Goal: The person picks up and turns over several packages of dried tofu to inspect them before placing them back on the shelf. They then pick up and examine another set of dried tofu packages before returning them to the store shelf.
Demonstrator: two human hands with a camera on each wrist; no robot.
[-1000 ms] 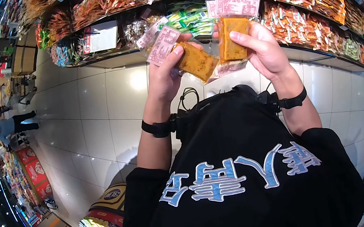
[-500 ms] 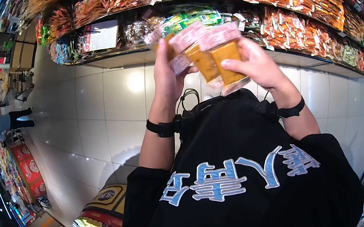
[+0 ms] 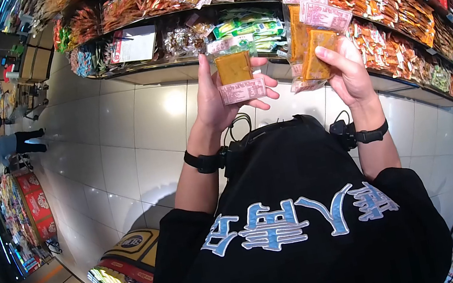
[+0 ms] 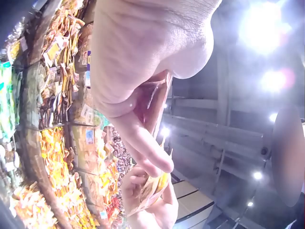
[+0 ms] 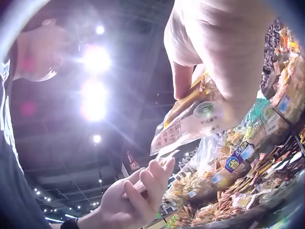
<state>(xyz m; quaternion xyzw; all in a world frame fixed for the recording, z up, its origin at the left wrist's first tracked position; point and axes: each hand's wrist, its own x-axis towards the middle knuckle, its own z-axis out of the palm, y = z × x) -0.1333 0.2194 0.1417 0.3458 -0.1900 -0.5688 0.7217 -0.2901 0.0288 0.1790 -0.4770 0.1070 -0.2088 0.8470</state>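
A clear snack packet (image 3: 234,68) with a flat yellow-brown block inside lies across the palm of my left hand (image 3: 211,105). Its pink printed label faces up, at the edge nearer me. The left thumb stands up beside the packet and the fingers reach out straight beneath it, spread apart. My right hand (image 3: 352,75) pinches similar snack packets (image 3: 321,52) under its thumb, fanned so that one overlaps another. Pink labels top them. In the right wrist view, a packet's pale printed side (image 5: 190,126) hangs below the right hand.
Shelves of bagged snacks (image 3: 378,47) curve along the far side, with green packets (image 3: 252,23) behind my hands. A white sign (image 3: 133,44) stands on the lower shelf. Pale tiled floor (image 3: 116,124) runs left towards another person (image 3: 17,143). A stacked display (image 3: 130,247) is at lower left.
The hands were close together over the packets; now they are apart. My right hand has moved right with its packets, and the left thumb has lifted off the packet now lying on the palm.
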